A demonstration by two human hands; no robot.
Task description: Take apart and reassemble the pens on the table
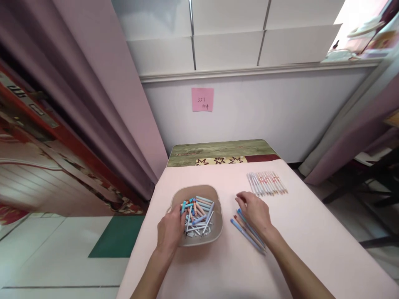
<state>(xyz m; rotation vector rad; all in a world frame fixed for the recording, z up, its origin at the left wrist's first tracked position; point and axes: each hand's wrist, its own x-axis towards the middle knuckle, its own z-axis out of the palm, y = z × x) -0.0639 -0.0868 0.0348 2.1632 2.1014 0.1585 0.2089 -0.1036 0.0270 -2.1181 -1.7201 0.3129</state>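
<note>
A beige plastic basin [215,236] holds many loose pen parts: blue and peach barrels [204,207], thin white refills [196,226] and small white pieces. My left hand [170,230] reaches over its left rim, fingers closed around a bright blue pen part [183,207]; the fingertips are partly hidden. My right hand [255,209] is above the cloth to the right of the basin, thumb and fingers bent but apart, with nothing seen between them. Below and beside it several pens [246,234], blue and peach, lie slanted on the cloth, partly covered by the hand.
A row of clear-barrelled pens [266,183] lies side by side at the right back. Pale pink cloth [218,272] covers most of the table, with a green wood-patterned strip [224,148] at its far edge. A pink note [202,99] is on the wall.
</note>
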